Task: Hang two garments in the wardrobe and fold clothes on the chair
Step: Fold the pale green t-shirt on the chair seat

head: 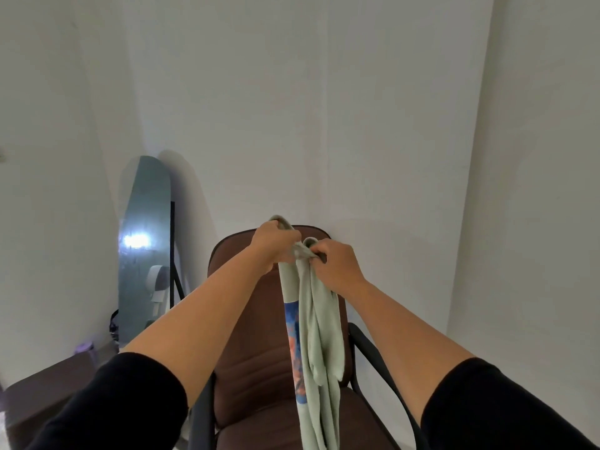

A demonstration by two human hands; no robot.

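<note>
A pale green garment with a blue and orange print hangs in long folds in front of a brown padded chair. My left hand grips its top edge, and my right hand grips the bunched cloth right beside it. Both hands are close together, level with the top of the chair back. The garment's lower end runs out of the frame at the bottom. No wardrobe is in view.
A tall mirror leans in the left corner, with a bright light reflected in it. White walls stand close behind and to the right of the chair. A dark low surface lies at the lower left.
</note>
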